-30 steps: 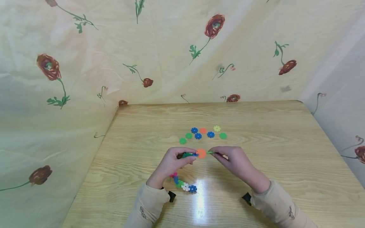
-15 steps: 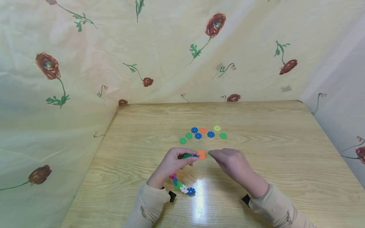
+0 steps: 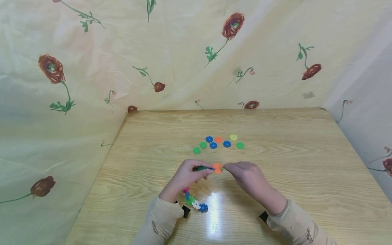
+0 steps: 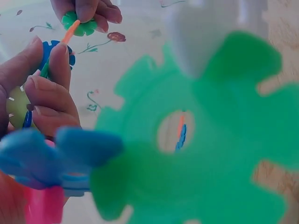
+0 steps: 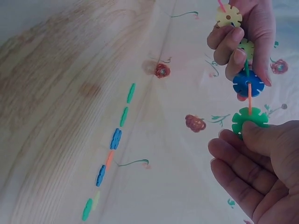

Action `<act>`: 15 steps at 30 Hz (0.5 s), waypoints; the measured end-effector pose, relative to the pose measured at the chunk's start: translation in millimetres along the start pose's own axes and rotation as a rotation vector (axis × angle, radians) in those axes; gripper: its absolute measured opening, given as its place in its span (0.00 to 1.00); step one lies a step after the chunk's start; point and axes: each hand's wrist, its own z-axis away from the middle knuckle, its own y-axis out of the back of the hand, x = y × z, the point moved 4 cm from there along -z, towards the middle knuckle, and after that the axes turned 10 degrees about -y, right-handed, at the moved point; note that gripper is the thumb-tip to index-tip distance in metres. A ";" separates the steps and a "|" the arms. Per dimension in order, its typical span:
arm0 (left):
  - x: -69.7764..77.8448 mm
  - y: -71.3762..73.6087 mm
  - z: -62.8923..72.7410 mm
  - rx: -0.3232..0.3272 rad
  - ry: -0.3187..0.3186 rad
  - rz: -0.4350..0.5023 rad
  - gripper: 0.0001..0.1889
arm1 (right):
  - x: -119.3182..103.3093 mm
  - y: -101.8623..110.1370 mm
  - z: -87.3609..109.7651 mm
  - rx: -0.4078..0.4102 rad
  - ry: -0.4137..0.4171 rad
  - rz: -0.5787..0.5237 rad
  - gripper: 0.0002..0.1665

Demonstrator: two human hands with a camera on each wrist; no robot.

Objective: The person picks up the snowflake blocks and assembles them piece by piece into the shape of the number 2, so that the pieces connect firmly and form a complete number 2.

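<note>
My left hand (image 3: 191,173) grips a chain of notched plastic discs. Its thumb and fingers pinch near a blue disc (image 5: 257,88), which is slotted to an orange disc (image 3: 217,168). On the orange disc's other side, my right hand (image 3: 248,175) pinches a green disc (image 5: 239,122) between thumb and finger, its edge meeting the orange one. Below the left hand the chain's tail hangs, with a pink disc (image 3: 185,190), a white disc (image 3: 196,204) and a blue end disc (image 3: 203,208). A green disc of the chain (image 4: 140,116) looms close in the left wrist view.
Loose discs lie further back on the wooden table (image 3: 275,129): several blue and green ones, an orange disc (image 3: 218,140) and a yellow disc (image 3: 233,137). A flowered cloth (image 3: 177,51) hangs behind the table and along its sides.
My right hand has turned and come slightly lower and closer to the left, bringing the green disc nearer the orange one. The chain's hanging tail has swung a little left and down.
</note>
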 end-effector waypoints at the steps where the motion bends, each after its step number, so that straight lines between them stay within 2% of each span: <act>1: 0.3 0.2 0.0 0.002 0.004 0.002 0.11 | 0.3 -0.1 0.0 -0.004 -0.004 -0.004 0.20; 7: 0.8 3.1 0.7 0.009 -0.011 0.011 0.12 | 5.7 -1.8 -0.7 -0.067 -0.054 -0.042 0.20; 11: 0.0 6.3 1.6 0.024 -0.010 0.005 0.12 | 17.0 -2.6 -1.3 -0.116 -0.103 -0.014 0.21; 13: -0.2 8.1 1.9 0.031 -0.007 0.012 0.13 | 27.2 -3.1 -1.2 -0.163 -0.159 0.004 0.20; 15: 0.0 9.6 2.1 0.035 -0.006 0.020 0.13 | 40.1 -4.3 -1.6 -0.229 -0.250 0.004 0.18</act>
